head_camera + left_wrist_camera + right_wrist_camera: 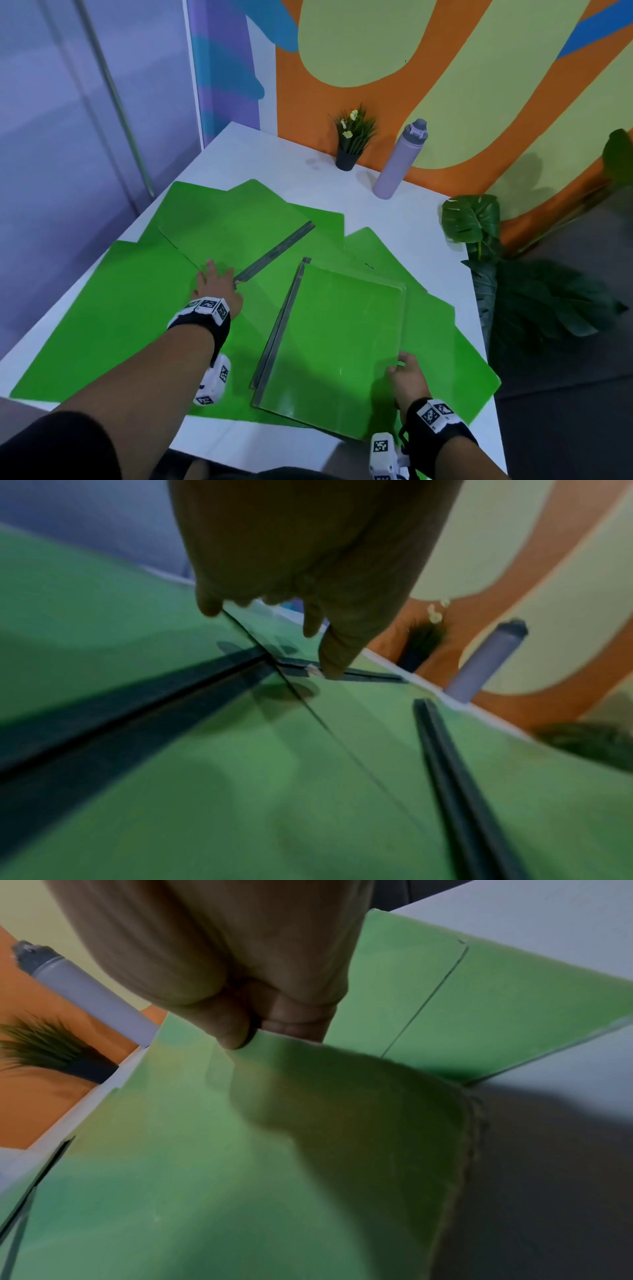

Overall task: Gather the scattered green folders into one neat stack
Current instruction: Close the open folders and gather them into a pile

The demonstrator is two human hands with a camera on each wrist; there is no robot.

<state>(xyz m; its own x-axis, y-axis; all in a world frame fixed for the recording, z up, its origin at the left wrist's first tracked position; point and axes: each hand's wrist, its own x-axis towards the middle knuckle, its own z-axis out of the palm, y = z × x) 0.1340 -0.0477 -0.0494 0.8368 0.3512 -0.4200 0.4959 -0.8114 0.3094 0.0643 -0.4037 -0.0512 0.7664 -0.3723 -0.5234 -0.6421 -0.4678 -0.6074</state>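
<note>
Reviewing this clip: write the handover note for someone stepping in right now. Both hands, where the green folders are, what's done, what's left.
Left hand: fingers stretched out, touching the near end of the folder with a grey spine at mid-table, not gripping it.
Right hand: thumb and fingers pinch the right edge of the small stack at front centre.
Done: the small stack shows two grey spines along its left side, so at least two folders are gathered there.
Left: several green folders still lie fanned across the white table, overlapping: far left, back left, and under and to the right of the stack. Bring each onto the stack, then square the edges.
</note>
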